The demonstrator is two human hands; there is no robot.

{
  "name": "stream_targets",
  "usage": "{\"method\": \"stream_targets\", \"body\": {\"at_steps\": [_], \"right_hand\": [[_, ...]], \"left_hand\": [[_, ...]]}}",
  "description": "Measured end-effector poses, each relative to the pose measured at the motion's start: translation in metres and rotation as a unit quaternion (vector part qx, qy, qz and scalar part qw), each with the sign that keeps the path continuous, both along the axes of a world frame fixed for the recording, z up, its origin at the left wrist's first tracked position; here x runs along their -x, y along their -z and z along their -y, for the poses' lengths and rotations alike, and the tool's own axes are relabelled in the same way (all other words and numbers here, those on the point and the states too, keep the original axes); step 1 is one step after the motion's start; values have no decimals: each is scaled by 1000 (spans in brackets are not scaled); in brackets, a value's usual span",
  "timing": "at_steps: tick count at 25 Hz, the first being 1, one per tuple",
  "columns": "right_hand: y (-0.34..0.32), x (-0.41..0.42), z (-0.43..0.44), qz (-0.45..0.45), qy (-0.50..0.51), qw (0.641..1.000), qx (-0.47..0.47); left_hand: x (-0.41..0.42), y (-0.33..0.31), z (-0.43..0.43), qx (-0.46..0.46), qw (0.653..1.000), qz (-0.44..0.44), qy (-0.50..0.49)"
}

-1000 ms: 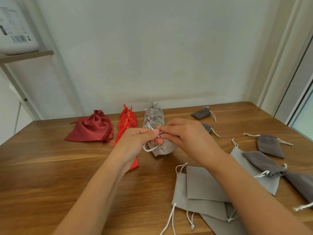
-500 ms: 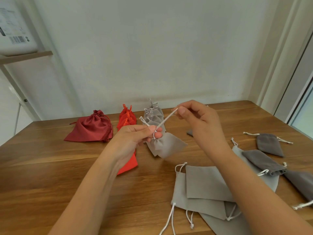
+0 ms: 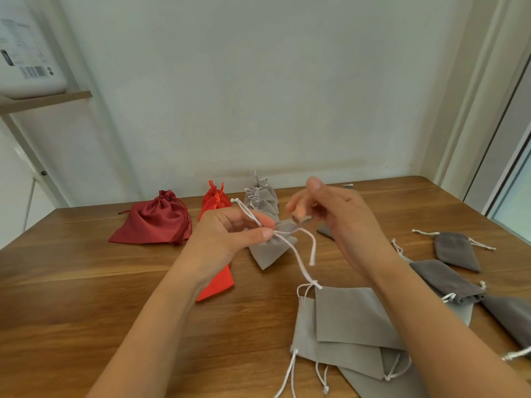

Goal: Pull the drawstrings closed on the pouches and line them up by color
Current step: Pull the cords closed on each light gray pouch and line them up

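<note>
My left hand (image 3: 230, 237) pinches the gathered neck and white cord of a small light grey pouch (image 3: 270, 251), held just above the table. Its other white drawstring (image 3: 304, 254) hangs loose toward the right. My right hand (image 3: 336, 214) hovers beside the pouch with loosely curled fingers and holds nothing. Behind it a line of closed light grey pouches (image 3: 263, 198) runs toward the wall, next to a line of bright red pouches (image 3: 214, 201) and a dark red pouch (image 3: 155, 221).
Several flat light grey pouches (image 3: 344, 326) with open necks lie at the front right of the wooden table (image 3: 86, 297). Dark grey pouches (image 3: 457, 249) are scattered along the right side. A shelf (image 3: 43, 99) with a white box hangs at the upper left.
My right hand pulled the cord up and right, drawing the pouch's neck shut, then let the cord go. The cord now dangles. My left hand kept its pinch on the pouch.
</note>
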State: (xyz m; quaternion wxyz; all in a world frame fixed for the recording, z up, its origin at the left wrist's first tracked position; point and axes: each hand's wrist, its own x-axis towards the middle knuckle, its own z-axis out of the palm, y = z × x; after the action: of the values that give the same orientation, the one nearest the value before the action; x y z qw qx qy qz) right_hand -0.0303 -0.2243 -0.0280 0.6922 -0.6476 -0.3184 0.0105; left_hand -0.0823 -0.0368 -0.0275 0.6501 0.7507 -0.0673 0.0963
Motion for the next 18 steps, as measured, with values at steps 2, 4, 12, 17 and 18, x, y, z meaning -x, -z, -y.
{"method": "stream_targets", "body": {"at_steps": [2, 4, 12, 17, 18], "right_hand": [[1, -1, -2, 24, 56, 995, 75], [4, -1, -6, 51, 30, 986, 155], [7, 8, -12, 99, 95, 976, 170], [10, 10, -17, 171, 145, 959, 171], [11, 10, -18, 193, 157, 953, 170]], "left_hand": [[2, 0, 2, -64, 997, 38, -7], [3, 0, 3, -93, 993, 72, -17], [1, 5, 3, -99, 985, 134, -48], [-4, 10, 4, -134, 975, 153, -89], [-4, 10, 4, -142, 973, 157, -94]]}}
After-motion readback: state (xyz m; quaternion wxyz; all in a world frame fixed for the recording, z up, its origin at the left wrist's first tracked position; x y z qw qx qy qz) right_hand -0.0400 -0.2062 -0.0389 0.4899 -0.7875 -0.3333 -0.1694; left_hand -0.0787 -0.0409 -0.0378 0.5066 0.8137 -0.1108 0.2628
